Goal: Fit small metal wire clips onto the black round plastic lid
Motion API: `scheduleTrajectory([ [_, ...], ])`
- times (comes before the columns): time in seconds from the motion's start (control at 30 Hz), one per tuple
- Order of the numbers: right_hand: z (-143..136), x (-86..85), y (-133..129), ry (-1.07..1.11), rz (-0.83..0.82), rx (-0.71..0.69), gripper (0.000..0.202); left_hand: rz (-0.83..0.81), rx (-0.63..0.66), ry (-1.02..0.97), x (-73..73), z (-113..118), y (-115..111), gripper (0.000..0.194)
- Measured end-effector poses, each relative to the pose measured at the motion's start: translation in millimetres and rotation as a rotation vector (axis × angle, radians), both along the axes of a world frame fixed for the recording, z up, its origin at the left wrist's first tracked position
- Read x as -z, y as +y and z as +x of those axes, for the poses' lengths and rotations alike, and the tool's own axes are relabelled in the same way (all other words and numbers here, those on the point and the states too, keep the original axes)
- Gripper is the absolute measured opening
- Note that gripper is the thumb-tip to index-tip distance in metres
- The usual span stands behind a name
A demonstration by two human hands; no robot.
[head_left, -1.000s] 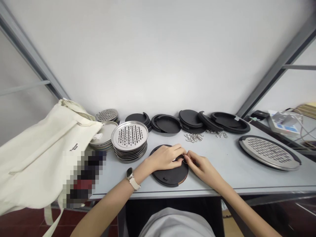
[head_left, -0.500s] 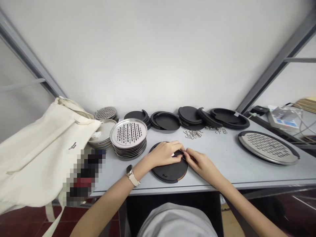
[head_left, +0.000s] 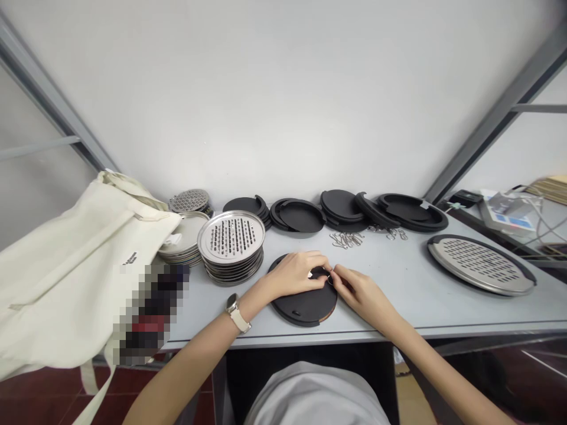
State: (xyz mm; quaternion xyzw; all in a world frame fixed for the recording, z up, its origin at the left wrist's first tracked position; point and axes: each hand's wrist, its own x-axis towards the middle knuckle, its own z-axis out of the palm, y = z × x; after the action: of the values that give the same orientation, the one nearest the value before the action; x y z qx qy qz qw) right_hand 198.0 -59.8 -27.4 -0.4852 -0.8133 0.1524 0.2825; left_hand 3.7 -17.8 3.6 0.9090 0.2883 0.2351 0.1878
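A round black plate (head_left: 305, 304) lies flat near the table's front edge, a strip of its lower right rim brownish. My left hand (head_left: 299, 274) rests over its upper part, thumb and fingers closed in a pinch. From the right, my right hand (head_left: 357, 292) pinches at the same spot by the plate's right rim. Between the fingertips shows a small wire hook (head_left: 330, 280), mostly hidden by the fingers. Similar loose wire hooks (head_left: 346, 239) lie in a small heap behind my hands.
Left of the plate stands a stack of perforated metal grater discs (head_left: 231, 237), beside plain metal discs (head_left: 190, 230) and a cream bag (head_left: 88, 265). Black round holders (head_left: 301, 216) line the wall. At right lies a grater disc in a black holder (head_left: 482, 265).
Almost nothing differs. Both hands keep their pinch at the plate's right rim, with only slight finger movement, and the view has shifted a little.
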Motion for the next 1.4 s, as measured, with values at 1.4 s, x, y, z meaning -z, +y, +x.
scheduleTrajectory([
  [1.4, 2.8, 8.7, -1.2, -0.111, 0.168, 0.011, 0.026, -0.048, 0.011, -0.034, 3.0, -1.0, 0.0, 0.019],
])
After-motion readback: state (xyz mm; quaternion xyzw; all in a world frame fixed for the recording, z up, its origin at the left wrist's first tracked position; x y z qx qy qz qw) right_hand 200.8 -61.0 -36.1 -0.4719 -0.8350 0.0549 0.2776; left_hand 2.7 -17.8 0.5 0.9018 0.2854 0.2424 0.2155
